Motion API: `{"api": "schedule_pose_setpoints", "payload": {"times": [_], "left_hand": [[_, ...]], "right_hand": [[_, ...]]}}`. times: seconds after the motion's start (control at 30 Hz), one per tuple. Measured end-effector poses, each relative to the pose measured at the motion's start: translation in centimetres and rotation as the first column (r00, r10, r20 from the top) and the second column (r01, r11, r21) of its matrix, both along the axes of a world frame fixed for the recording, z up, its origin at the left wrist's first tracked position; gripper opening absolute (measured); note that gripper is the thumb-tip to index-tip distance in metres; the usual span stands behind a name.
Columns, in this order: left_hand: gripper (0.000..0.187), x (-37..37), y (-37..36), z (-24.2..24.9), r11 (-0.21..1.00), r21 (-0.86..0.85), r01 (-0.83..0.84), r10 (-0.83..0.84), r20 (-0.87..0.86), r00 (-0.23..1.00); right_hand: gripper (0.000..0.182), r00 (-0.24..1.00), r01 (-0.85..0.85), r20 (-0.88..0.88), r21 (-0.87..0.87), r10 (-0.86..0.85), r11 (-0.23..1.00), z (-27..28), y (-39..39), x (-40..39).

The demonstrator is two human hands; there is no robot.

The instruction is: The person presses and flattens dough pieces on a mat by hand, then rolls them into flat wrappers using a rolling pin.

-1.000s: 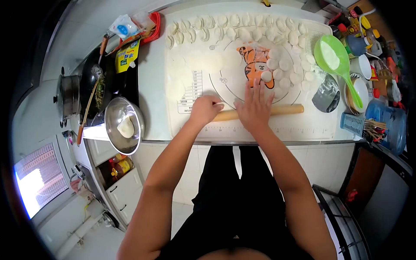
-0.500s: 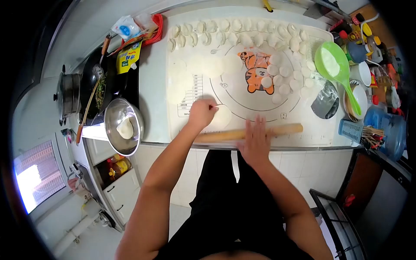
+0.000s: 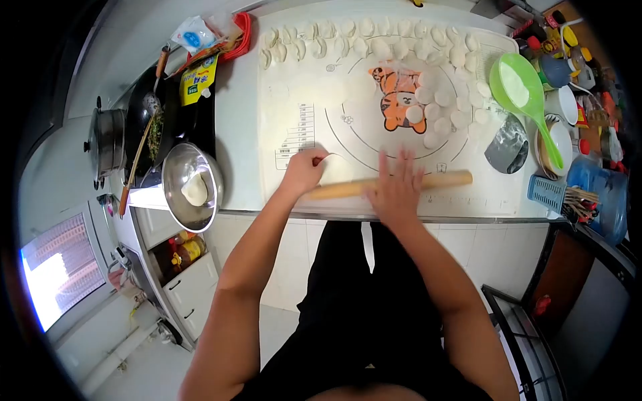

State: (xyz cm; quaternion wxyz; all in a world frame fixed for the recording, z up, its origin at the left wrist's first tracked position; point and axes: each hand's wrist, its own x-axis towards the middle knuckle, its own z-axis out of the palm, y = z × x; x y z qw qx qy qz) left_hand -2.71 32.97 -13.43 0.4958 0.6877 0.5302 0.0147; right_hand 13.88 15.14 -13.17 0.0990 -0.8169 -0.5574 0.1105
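My left hand (image 3: pixel 304 172) pinches the left edge of a thin round dough wrapper (image 3: pixel 341 166) lying on the white pastry mat (image 3: pixel 281 120). Across the near part of that wrapper lies a wooden rolling pin (image 3: pixel 447 180). My right hand (image 3: pixel 396 192) rests flat on the pin, fingers stretched forward and apart. Beyond my hands, several small dough pieces (image 3: pixel 443 126) are scattered over the mat's printed orange tiger (image 3: pixel 394 120) and to its right. Folded dumplings (image 3: pixel 348 28) stand in rows along the far edge.
To the left, a steel bowl (image 3: pixel 212 194) holds a lump of dough, beside a wok (image 3: pixel 137 113). On the right are a green scoop (image 3: pixel 528 100) with flour, a dark floury sheet (image 3: pixel 506 147), a blue basket (image 3: pixel 545 194) and several bottles. The counter edge (image 3: pixel 468 219) runs before me.
The rolling pin and my right hand have moved forward, away from the counter edge and onto the wrapper. My left hand keeps its pinch. The whole view has shifted slightly.
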Motion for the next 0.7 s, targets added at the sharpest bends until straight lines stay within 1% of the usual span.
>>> {"api": "schedule_pose_setpoints", "payload": {"times": [0.03, 0.07, 0.1, 0.13, 0.17, 0.2, 0.23, 0.27, 0.3, 0.33, 0.37, 0.43, 0.47, 0.5, 0.53, 0.57, 0.6, 0.63, 0.67, 0.7], "left_hand": [[0.015, 0.5, -0.1, -0.2, 0.976, 0.185, 0.117, -0.107, -0.063, 0.992], [0.015, 1.3, 0.0, 0.2, 0.974, 0.194, 0.117, -0.107, -0.062, 0.992], [0.015, 1.9, 0.1, 0.9, 0.958, 0.205, 0.201, -0.172, -0.150, 0.974], [0.015, 2.5, 0.4, 1.3, 0.935, 0.211, 0.283, -0.233, -0.234, 0.944], [0.016, 1.9, 0.2, 0.6, 0.894, 0.309, 0.323, -0.247, -0.259, 0.934], [0.016, 1.1, 0.0, -0.1, 0.896, 0.317, 0.313, -0.238, -0.253, 0.938], [0.017, 0.1, 0.0, -0.7, 0.944, 0.264, 0.197, -0.157, -0.165, 0.974], [0.017, -0.6, 0.2, -1.0, 0.977, 0.196, 0.086, -0.069, -0.089, 0.994], [0.020, -0.9, 0.2, -0.5, 0.993, 0.083, 0.079, -0.074, -0.065, 0.995], [0.020, -0.9, -0.1, 0.2, 0.994, 0.070, 0.085, -0.079, -0.080, 0.994], [0.020, -0.2, -0.3, 0.8, 0.980, 0.119, 0.157, -0.139, -0.141, 0.980], [0.021, 1.6, 0.0, 1.0, 0.933, 0.235, 0.273, -0.209, -0.262, 0.942], [0.021, 1.7, 0.3, 1.3, 0.928, 0.244, 0.281, -0.215, -0.264, 0.940], [0.022, 2.0, 0.4, 1.6, 0.914, 0.222, 0.338, -0.264, -0.307, 0.915], [0.023, 2.5, 0.5, 1.6, 0.899, 0.201, 0.388, -0.307, -0.340, 0.889], [0.022, 1.7, 0.8, 0.1, 0.855, 0.266, 0.445, -0.368, -0.294, 0.882], [0.022, 1.5, 1.5, -0.2, 0.855, 0.268, 0.443, -0.370, -0.284, 0.885], [0.020, 1.0, 1.8, -0.3, 0.881, 0.264, 0.392, -0.349, -0.195, 0.917], [0.019, 0.5, 2.3, -0.4, 0.903, 0.252, 0.349, -0.332, -0.108, 0.937], [0.019, 0.6, 3.3, -0.1, 0.919, 0.259, 0.297, -0.267, -0.145, 0.953]], "right_hand": [[0.080, 1.000, 0.021, -0.007, 0.110, -0.021, 0.994, -0.4, 3.7, 1.4], [0.080, 0.999, 0.044, -0.020, 0.214, -0.041, 0.976, -0.7, 6.3, 2.3], [0.082, 0.998, 0.018, 0.053, 0.220, -0.030, 0.975, -1.5, 7.2, 2.5], [0.082, 0.998, 0.021, 0.057, 0.227, -0.035, 0.974, -1.5, 6.2, 2.2], [0.085, 1.000, 0.018, -0.026, 0.110, -0.015, 0.994, -0.9, 3.9, 1.6], [0.088, 0.994, 0.000, -0.111, -0.010, -0.001, 1.000, -0.5, 1.3, 0.8], [0.088, 0.994, -0.021, -0.109, -0.041, 0.017, 0.999, -0.2, -1.6, -0.4], [0.088, 0.993, -0.027, -0.113, -0.035, 0.023, 0.999, -0.2, -1.1, -0.1], [0.087, 0.996, -0.017, -0.083, -0.031, 0.014, 0.999, 0.2, -1.0, -0.2], [0.086, 0.999, -0.002, -0.054, -0.033, 0.000, 0.999, 0.5, -0.8, -0.4], [0.081, 0.994, 0.077, -0.081, 0.127, -0.067, 0.989, -0.4, 1.8, 0.1], [0.078, 0.996, 0.069, -0.064, 0.158, -0.060, 0.985, -0.3, 7.0, 2.0], [0.075, 0.996, 0.074, -0.055, 0.169, -0.066, 0.983, 0.0, 8.1, 2.4], [0.071, 0.999, 0.035, -0.021, 0.198, -0.032, 0.980, 0.1, 7.4, 2.2], [0.071, 0.999, 0.039, -0.010, 0.205, -0.038, 0.978, 0.5, 5.4, 1.7], [0.063, 0.999, -0.027, -0.030, 0.189, 0.033, 0.982, 0.9, 2.5, 1.0], [0.055, 0.993, -0.093, -0.056, 0.167, 0.103, 0.982, 0.8, 0.8, 1.0], [0.055, 0.994, -0.083, -0.058, 0.153, 0.093, 0.985, 0.2, -0.2, 1.4], [0.045, 0.988, -0.142, -0.030, 0.204, 0.152, 0.969, -0.4, -1.3, 1.7], [0.035, 0.978, -0.205, 0.012, 0.259, 0.209, 0.944, -1.0, -2.0, 2.2]]}}
